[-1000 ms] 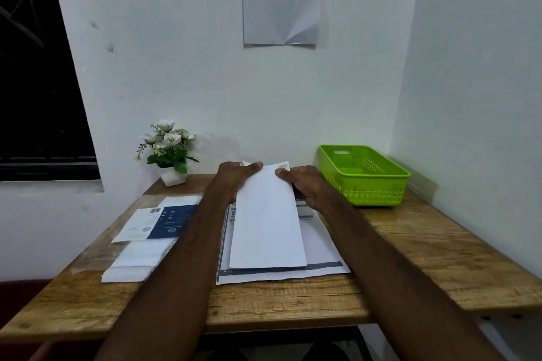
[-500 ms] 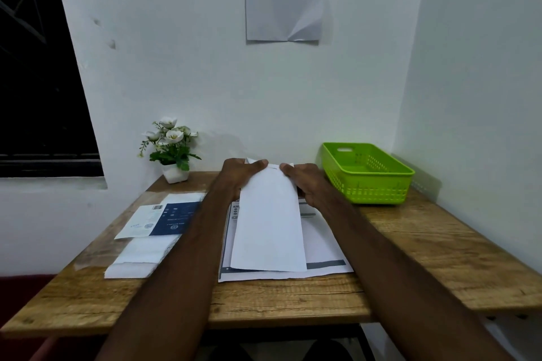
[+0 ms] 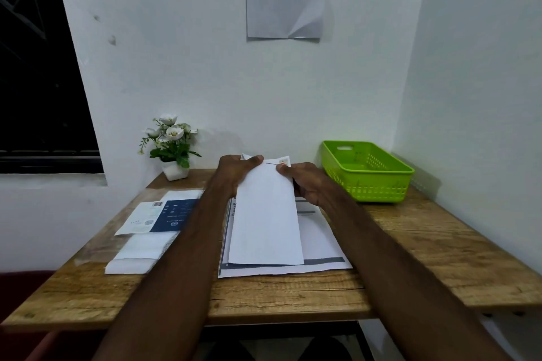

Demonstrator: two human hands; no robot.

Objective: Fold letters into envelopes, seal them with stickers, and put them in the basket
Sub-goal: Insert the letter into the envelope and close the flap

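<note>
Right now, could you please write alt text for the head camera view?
Both hands, left hand and right hand, hold the far end of a white envelope over printed sheets on a wooden table. A green basket sits far right.

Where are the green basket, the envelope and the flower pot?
green basket (image 3: 381, 182): head view, front wall.
envelope (image 3: 265, 223): head view, middle of its white face.
flower pot (image 3: 175, 170): head view, white pot's front side.
</note>
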